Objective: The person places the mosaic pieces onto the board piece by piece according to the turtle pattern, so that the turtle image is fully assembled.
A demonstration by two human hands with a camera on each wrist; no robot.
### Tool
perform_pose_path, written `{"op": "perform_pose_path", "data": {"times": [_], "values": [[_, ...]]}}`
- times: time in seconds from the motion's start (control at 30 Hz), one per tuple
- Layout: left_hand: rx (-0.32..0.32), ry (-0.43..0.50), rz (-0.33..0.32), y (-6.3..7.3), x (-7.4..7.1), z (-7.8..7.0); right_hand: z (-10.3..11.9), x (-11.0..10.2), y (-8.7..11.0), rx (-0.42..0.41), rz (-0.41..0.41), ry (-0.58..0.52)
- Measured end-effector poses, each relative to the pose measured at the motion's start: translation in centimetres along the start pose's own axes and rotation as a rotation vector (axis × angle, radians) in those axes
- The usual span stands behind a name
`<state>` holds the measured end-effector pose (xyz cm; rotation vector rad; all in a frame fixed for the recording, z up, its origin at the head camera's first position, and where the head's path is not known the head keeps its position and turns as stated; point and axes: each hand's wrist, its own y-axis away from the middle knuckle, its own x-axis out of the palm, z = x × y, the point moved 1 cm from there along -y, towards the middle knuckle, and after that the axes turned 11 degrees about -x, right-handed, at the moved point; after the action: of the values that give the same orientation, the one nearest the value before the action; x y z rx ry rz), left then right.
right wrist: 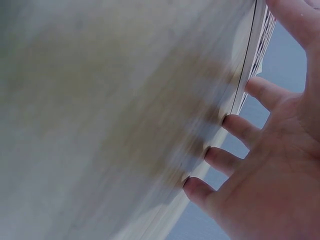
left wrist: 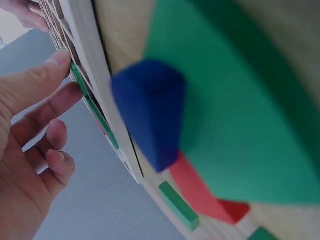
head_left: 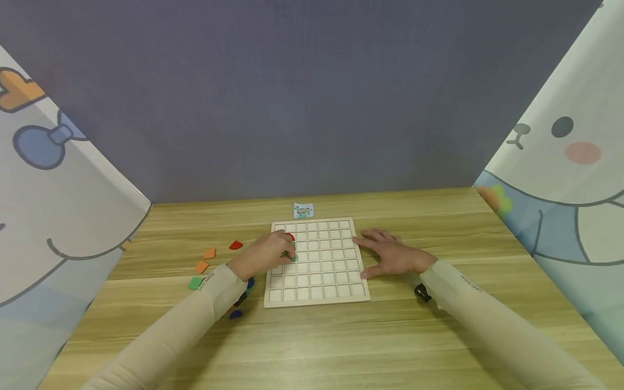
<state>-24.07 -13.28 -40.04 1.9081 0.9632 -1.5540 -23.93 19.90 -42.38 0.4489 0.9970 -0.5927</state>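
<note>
A pale wooden grid board (head_left: 314, 309) of square cells lies on the table. Over its left side, my left hand (head_left: 263, 253) has its fingers curled down. In the left wrist view, its thumb and index finger pinch a small green piece (left wrist: 77, 75) at the board's surface. Another green piece (left wrist: 102, 117) sits in the grid beside it. A red piece (head_left: 290, 236) shows just beyond the fingers on the board. My right hand (head_left: 390, 254) rests at the right edge of the board, its fingers spread, the tips touching the table and the frame.
Left of the board lie a red piece (head_left: 236, 245), orange squares (head_left: 209, 253), a green square (head_left: 195, 283) and a blue half-round piece (head_left: 236, 314). Behind the board is a small printed card (head_left: 303, 210). A black object (head_left: 422, 292) lies by the right sleeve.
</note>
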Motion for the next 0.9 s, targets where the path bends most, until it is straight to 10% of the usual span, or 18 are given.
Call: {"op": "perform_pose_path", "data": {"times": [0.4,0.9], "values": [[0.018,-0.05,-0.011,1.1,-0.3,0.7,0.0,0.1,-0.1,-0.002,-0.002,0.016],[-0.055,0.012,-0.082,10.1,-2.7,4.8,0.0,0.2,0.0,-0.001,-0.006,0.022]]}}
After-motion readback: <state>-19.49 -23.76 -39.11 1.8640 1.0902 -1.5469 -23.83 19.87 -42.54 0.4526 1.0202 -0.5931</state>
